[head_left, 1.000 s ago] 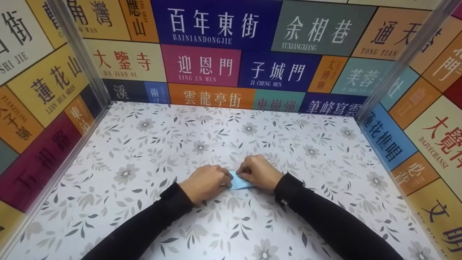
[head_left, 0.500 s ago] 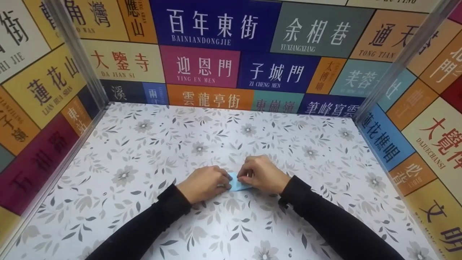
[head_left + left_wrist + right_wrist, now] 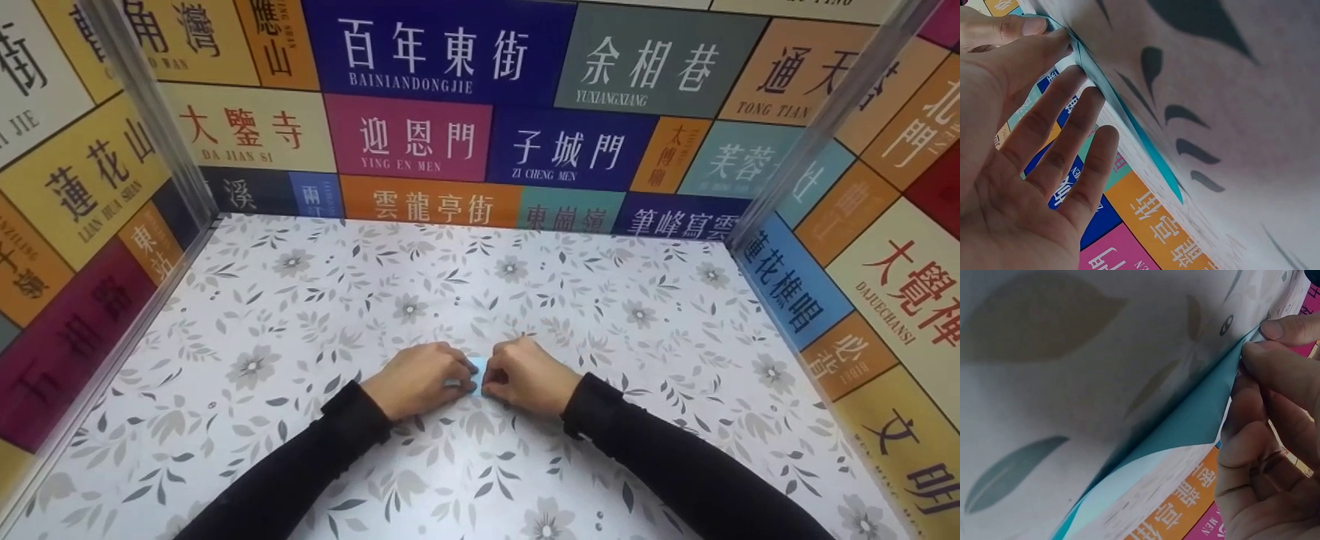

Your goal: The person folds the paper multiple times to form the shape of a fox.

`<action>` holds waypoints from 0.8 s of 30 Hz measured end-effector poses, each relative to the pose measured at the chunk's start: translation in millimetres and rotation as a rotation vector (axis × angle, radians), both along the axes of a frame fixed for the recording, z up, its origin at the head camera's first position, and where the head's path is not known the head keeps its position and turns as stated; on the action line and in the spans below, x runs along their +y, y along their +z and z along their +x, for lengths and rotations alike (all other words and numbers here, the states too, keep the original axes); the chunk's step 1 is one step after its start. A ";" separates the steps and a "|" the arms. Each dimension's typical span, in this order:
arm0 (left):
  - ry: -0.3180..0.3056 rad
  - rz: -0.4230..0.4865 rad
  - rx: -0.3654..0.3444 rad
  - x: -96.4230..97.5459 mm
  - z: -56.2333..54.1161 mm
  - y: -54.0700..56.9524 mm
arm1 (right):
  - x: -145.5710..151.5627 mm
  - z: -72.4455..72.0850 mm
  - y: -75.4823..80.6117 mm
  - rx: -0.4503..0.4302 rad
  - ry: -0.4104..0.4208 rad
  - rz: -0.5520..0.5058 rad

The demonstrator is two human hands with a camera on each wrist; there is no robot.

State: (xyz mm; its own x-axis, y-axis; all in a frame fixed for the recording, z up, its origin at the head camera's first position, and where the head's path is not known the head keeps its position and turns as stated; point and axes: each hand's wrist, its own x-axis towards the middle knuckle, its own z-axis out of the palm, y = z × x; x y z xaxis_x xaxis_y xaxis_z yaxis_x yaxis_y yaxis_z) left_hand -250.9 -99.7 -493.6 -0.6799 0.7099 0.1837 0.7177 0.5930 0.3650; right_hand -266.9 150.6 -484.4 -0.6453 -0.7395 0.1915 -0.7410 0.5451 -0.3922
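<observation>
A small piece of folded light-blue paper (image 3: 477, 375) lies on the table between my two hands, mostly covered by them in the head view. My left hand (image 3: 424, 381) touches its left end; in the left wrist view the fingers (image 3: 1053, 121) are spread and fairly straight, tips along the paper's edge (image 3: 1129, 121). My right hand (image 3: 529, 379) pinches the paper, its other fingers curled under, as the right wrist view shows. There the blue sheet (image 3: 1185, 413) bows up from the table, with a paler underside along its lower edge. The hands almost meet over it.
A white tabletop (image 3: 375, 277) printed with grey flowers and leaves spreads around the hands. Colourful panels with Chinese place names (image 3: 420, 142) wall in the back and both sides. Clear strips (image 3: 142, 330) run along the side edges.
My right hand has moved left, close to my left hand, so less of the blue paper shows. My left hand stays nearly in place on the paper. The head view has shifted slightly.
</observation>
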 end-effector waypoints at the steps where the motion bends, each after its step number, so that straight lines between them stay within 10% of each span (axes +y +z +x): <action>1: 0.001 0.002 0.001 -0.1 -0.1 -0.2 | -0.7 -0.1 -0.2 0.002 -0.006 0.003; 24: 0.011 -0.012 -0.017 -2.1 -0.4 -2.2 | 1.3 -9.2 2.7 -0.178 -0.041 0.021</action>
State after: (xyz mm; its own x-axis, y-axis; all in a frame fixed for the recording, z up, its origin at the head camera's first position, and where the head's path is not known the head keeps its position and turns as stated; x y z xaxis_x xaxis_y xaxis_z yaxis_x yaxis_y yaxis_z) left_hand -251.3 -101.8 -495.8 -0.6909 0.7042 0.1639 0.7048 0.6055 0.3696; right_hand -276.1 151.9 -481.7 -0.6975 -0.7144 0.0565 -0.6377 0.5828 -0.5037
